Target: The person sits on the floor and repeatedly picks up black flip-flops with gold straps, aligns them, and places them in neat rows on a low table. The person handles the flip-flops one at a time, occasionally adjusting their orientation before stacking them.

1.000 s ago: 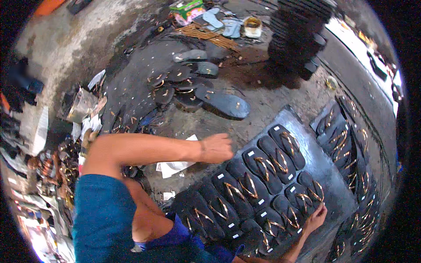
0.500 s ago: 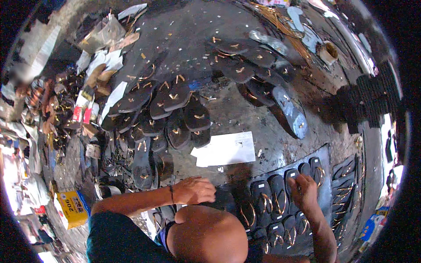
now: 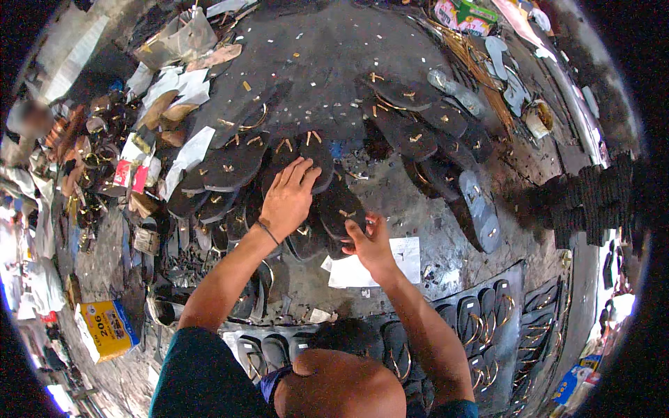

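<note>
My left hand [image 3: 288, 200] lies over the cluster of dark sandal soles in the middle, its fingers stretched out and resting at the edge of a black sole [image 3: 317, 164] with a small gold thong piece. To the right, my right hand [image 3: 373, 245] is at the near end of another black sole [image 3: 340, 209]. Its thumb and fingers are apart, and I see nothing held in them. White paper sheets [image 3: 405, 259] lie partly under this hand. Further soles [image 3: 237, 166] overlap to the left of my left hand, several with gold thong pieces showing.
Rows of black sandals with gold straps [image 3: 468, 317] lie on a sheet at the near right. Another group of soles [image 3: 411, 139] lies at the far right. A yellow box [image 3: 106, 331] stands near left; leather scraps and clutter [image 3: 111, 146] fill the left side.
My right hand has moved from the sandal rows at the right to the middle soles. My left hand has reached forward onto the soles, its fingers stretched out. The view has shifted slightly.
</note>
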`<state>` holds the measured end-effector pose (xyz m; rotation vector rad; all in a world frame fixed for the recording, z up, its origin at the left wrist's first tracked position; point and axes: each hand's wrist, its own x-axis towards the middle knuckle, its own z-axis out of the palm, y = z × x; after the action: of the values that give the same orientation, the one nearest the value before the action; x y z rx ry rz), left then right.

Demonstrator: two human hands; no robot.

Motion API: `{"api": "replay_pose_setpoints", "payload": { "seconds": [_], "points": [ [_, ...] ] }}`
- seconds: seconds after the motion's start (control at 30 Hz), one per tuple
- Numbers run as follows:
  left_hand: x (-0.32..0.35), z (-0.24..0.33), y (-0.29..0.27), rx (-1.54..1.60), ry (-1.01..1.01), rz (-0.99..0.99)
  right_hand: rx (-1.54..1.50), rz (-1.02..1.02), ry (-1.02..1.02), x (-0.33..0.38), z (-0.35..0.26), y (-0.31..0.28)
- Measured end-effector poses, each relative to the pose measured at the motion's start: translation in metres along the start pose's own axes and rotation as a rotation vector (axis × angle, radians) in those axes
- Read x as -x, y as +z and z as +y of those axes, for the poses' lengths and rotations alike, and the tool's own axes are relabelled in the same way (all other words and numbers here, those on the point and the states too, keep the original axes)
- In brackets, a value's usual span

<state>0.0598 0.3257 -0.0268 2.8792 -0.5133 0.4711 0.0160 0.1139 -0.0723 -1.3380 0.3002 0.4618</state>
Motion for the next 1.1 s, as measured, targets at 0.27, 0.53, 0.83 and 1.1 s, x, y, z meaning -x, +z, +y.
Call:
{"api": "replay_pose_setpoints", "payload": {
  "seconds": [0.27,0.53,0.83,1.1],
  "points": [
    [-0.041,-0.032,-0.034,0.312,-0.089,0.101,0.065,-0.002,-0.125,0.003,0.011,-0.008],
    [-0.044,-0.051,-0.026,0.394,-0.4,0.103,0.38,0.122,-0.368,-0.022,0.047,-0.028],
    [-0.047,-0.009,-0.073,-0.308,0.187,0.26,0.592,0.241,-0.343,0.007,-0.025,-0.019],
    [-0.077,0.086,-0.161,0.935,0.225,-0.287,1.074,-0.248,-0.979,0.103,-0.186,-0.133]
  ]
}}
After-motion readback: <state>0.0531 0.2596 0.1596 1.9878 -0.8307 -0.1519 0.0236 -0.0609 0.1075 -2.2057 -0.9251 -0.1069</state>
